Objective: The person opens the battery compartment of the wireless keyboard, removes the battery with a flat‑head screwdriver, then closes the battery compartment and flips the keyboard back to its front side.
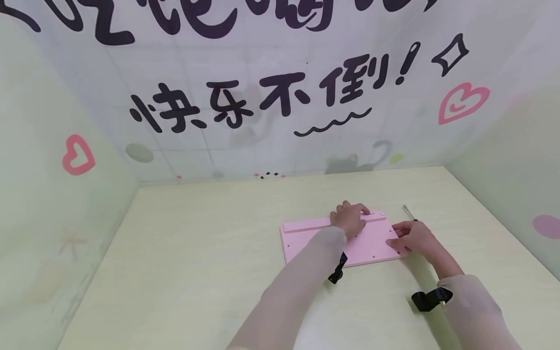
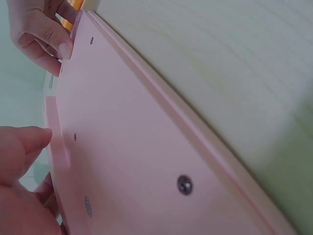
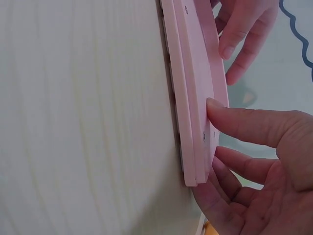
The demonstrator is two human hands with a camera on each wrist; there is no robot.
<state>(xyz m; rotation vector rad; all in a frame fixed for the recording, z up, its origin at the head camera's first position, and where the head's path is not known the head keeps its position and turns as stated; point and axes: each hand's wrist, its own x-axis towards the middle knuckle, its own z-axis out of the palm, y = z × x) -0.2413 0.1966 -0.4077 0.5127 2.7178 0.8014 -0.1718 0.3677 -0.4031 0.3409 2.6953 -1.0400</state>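
Note:
A pink keyboard (image 1: 321, 243) lies face down, its flat back upward, with small screws (image 2: 185, 185) set in it and a raised strip along the far side. Keys show beneath its edge in the right wrist view. My left hand (image 1: 348, 219) grips the far edge, thumb on the strip and fingers over the back side. At the right end my right hand (image 1: 413, 238) pinches the keyboard, thumb (image 3: 239, 120) on the back and fingers curled underneath. Just beyond that hand lies a screwdriver (image 1: 408, 212), its handle mostly hidden by the hand.
The pale wooden table (image 1: 188, 253) stretches to the left of the keyboard and in front of it. A white back wall (image 1: 245, 155) with black lettering rises behind, and pale green side walls stand left and right. Each wrist carries a small black camera (image 1: 430, 299).

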